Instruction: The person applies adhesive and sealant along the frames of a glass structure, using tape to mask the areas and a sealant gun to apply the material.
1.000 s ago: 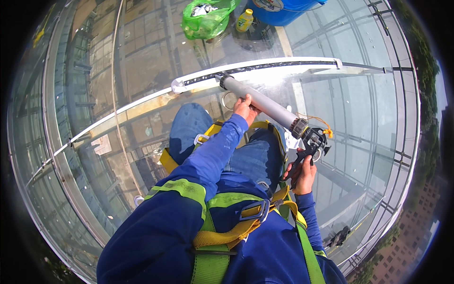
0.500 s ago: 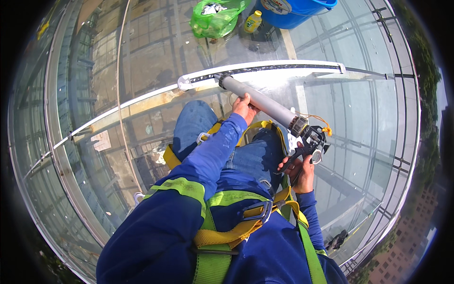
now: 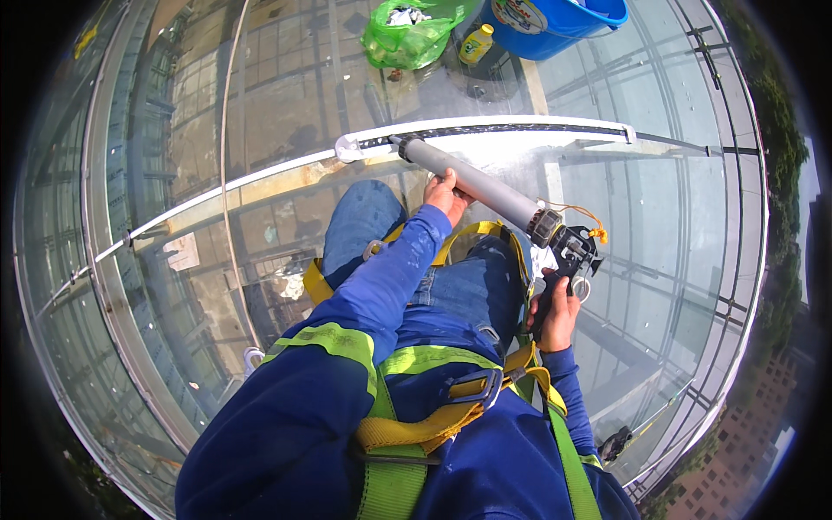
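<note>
A caulking gun with a long grey barrel lies slantwise in front of me, its black handle end at the right. My left hand is closed around the barrel from below, near its front half. At the grip, my right hand is wrapped round the black handle, with some fingers hidden behind it. The nozzle end points up-left, close to a white-edged seam between the glass panels; whether it touches cannot be made out. An orange cord hangs at the barrel's rear collar.
Beyond the seam stand a green plastic bag with crumpled waste, a yellow bottle and a blue bucket. A rope runs down the left side over the glass. Yellow harness straps cross my body.
My right hand has shifted slightly down on the handle, its fingers now wrapped closer. The barrel and my left hand stay nearly in place; the view has tilted a little.
</note>
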`<move>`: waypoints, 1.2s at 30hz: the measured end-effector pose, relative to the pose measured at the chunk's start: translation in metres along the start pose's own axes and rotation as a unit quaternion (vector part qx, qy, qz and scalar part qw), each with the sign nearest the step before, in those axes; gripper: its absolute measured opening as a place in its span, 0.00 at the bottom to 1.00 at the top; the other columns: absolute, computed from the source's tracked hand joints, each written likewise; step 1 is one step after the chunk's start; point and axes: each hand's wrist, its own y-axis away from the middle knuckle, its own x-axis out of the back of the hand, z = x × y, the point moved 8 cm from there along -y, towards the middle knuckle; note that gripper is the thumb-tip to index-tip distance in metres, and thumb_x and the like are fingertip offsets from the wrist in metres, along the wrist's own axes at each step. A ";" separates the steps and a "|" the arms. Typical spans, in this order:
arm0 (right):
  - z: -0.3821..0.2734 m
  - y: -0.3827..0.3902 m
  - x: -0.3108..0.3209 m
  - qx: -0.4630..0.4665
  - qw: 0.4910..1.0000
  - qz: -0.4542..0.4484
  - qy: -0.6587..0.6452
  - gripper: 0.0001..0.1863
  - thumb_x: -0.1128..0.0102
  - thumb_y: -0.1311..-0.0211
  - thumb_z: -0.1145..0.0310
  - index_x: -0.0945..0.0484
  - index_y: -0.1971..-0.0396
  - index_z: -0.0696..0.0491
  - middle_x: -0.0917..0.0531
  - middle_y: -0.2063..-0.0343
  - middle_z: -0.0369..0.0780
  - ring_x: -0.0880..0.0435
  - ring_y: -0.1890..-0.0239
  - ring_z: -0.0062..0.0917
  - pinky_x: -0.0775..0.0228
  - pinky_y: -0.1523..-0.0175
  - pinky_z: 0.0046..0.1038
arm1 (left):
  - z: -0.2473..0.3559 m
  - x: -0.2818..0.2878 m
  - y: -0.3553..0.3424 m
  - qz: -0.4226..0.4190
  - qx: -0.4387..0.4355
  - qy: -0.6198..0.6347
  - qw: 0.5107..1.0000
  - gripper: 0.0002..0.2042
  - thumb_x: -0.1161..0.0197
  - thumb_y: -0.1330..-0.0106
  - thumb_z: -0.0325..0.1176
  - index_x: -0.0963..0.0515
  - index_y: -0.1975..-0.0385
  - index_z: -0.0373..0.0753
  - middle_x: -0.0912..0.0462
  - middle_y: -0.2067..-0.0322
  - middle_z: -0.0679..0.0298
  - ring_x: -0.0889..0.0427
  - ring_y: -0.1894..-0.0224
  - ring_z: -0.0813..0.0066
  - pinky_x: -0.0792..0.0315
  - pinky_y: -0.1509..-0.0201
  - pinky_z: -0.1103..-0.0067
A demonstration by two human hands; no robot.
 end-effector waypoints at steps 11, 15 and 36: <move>-0.015 0.022 0.013 -0.017 1.000 0.001 0.021 0.33 0.55 0.27 0.37 0.26 0.46 0.55 0.30 0.88 0.36 0.35 0.94 0.19 0.44 0.88 0.23 | -0.001 -0.010 0.028 0.008 0.018 0.021 1.000 0.14 0.47 0.22 0.35 0.33 0.42 0.38 0.26 0.43 0.56 0.24 0.41 0.56 0.28 0.37 0.48; -0.022 0.027 0.009 -0.003 0.999 -0.040 0.015 0.35 0.57 0.26 0.37 0.29 0.41 0.55 0.26 0.84 0.38 0.28 0.89 0.22 0.34 0.83 0.24 | 0.001 -0.017 0.032 -0.004 0.016 0.017 1.000 0.15 0.49 0.21 0.36 0.35 0.41 0.38 0.27 0.43 0.54 0.24 0.41 0.54 0.27 0.38 0.46; -0.145 0.053 -0.029 0.034 0.992 -0.089 0.086 0.28 0.50 0.25 0.47 0.27 0.46 0.61 0.22 0.82 0.41 0.22 0.86 0.25 0.31 0.81 0.26 | 0.024 -0.057 0.065 -0.020 0.015 0.083 0.996 0.18 0.53 0.20 0.43 0.33 0.45 0.32 0.26 0.48 0.51 0.22 0.46 0.56 0.21 0.40 0.56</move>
